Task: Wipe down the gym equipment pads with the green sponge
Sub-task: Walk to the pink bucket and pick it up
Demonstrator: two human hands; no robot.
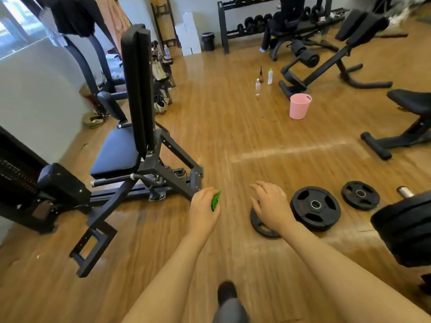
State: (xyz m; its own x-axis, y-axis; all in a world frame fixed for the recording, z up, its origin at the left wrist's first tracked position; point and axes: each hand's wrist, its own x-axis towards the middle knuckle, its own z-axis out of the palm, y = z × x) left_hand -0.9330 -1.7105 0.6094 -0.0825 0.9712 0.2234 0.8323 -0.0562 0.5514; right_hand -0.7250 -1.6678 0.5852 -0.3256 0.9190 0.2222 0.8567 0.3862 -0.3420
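While the left hand (204, 209) grips the sponge (215, 200) in curled fingers, the right hand (270, 203) hovers empty with loose fingers just beside it, seat pad (116, 155) well left.

Lying on wood floor (233, 127): three black wt plates (315, 208), pink bucket (299, 106), three bottles (270, 76); standing on it, seat machine (130, 145) and benches (326, 59).

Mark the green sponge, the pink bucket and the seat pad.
green sponge (215, 201), head view, exposed edge beside the left hand's fingers.
pink bucket (299, 108), head view, outer wall.
seat pad (116, 152), head view, top surface.
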